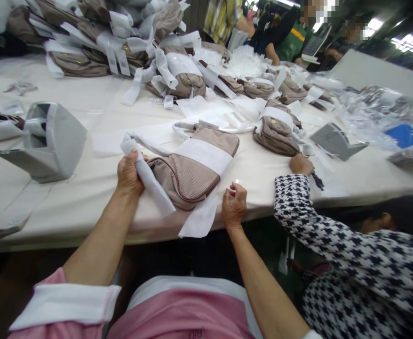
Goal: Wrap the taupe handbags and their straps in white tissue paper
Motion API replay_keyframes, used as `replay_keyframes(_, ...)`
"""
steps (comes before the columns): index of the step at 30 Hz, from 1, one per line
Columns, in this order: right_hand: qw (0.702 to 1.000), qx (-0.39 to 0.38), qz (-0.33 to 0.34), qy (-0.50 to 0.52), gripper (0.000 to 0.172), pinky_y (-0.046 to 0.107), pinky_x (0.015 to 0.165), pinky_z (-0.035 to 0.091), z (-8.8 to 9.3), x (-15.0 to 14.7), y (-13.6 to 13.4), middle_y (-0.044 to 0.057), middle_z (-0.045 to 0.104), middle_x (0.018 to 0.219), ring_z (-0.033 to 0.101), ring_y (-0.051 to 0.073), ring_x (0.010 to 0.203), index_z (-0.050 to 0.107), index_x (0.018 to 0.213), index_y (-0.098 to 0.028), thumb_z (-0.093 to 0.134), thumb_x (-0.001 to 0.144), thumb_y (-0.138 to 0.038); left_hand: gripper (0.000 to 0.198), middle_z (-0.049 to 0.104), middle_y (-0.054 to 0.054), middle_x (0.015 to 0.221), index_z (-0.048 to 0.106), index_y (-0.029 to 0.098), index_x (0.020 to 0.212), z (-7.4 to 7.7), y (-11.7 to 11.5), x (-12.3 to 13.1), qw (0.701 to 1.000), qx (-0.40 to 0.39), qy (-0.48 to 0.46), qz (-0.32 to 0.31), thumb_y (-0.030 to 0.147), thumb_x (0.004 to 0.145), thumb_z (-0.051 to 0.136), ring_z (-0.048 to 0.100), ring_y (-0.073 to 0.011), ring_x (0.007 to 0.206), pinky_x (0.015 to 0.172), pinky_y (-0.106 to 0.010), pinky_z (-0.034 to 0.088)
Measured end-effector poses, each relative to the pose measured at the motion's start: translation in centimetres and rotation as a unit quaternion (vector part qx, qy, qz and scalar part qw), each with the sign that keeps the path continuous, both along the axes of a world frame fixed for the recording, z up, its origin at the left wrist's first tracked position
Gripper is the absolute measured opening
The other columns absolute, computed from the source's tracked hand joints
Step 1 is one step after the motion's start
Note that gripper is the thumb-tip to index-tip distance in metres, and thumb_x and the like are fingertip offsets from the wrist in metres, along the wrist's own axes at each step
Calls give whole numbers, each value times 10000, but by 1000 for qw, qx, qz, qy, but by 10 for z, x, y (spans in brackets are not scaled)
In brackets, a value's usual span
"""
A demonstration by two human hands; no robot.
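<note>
A taupe fabric pouch (192, 176) lies on the white table (86, 197) in front of me, wrapped in white paper bands. My left hand (129, 173) is closed round a white paper strip (150, 181) at the pouch's left end. At the pouch's right, near the table edge, my right hand (234, 203) is curled in a pinch beside the lower end of a white band (199, 219); what it pinches is too small to make out.
A grey tape dispenser (47, 141) stands at left, another grey dispenser (335, 140) at right. Several wrapped pouches (277, 129) and a pile (122, 42) lie further back. A co-worker's houndstooth sleeve (308, 221) reaches onto the table at right. Clear plastic bags (379, 113) lie far right.
</note>
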State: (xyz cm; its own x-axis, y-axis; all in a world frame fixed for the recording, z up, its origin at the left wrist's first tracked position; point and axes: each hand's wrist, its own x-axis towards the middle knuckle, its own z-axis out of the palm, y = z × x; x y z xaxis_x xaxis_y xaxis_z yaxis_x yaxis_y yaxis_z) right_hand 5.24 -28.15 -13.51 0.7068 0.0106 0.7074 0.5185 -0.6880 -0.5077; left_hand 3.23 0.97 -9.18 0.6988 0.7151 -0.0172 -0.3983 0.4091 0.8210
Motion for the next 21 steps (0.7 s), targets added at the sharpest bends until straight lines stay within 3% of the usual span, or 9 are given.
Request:
replay_keyframes(8,999,-28,-23,14,220,341,800,495,-3,2,-2,88,574,1001,560,180,948,467,1097,-182,422,884,-211,156,555,34,622,490,88,810,2,-1,3,1000,2,2,-9,218,888,453,480,-53,595,659,-185,391)
replay_keyframes(13,1000,5,-12,25,226,356,717,507,4,-8,0,97,588,956,592,183,775,506,1056,-161,478,866,-280,293,532,44,568,507,113,721,5,-1,-6,999,4,31,-7,380,727,627,429,-46,476,493,-163,340)
replay_keyframes(16,998,40,14,40,282,410,747,481,10,-15,-2,124,599,969,596,216,756,532,1052,-137,533,836,-318,374,526,34,576,513,120,723,6,-1,-11,999,13,44,-13,458,663,660,426,-55,464,458,-176,327)
replay_keyframes(19,986,65,23,150,369,397,746,478,25,-7,-9,117,620,933,604,259,818,528,1088,-143,542,821,-396,382,522,21,605,506,122,740,7,1,-12,999,17,42,-19,475,681,640,423,-55,478,459,-176,328)
replay_keyframes(21,973,58,83,207,360,374,743,476,49,10,-8,90,636,868,604,265,829,534,1051,-166,531,814,-436,380,514,21,611,497,126,749,8,0,-14,999,11,39,-27,476,691,634,405,-50,471,446,-174,313)
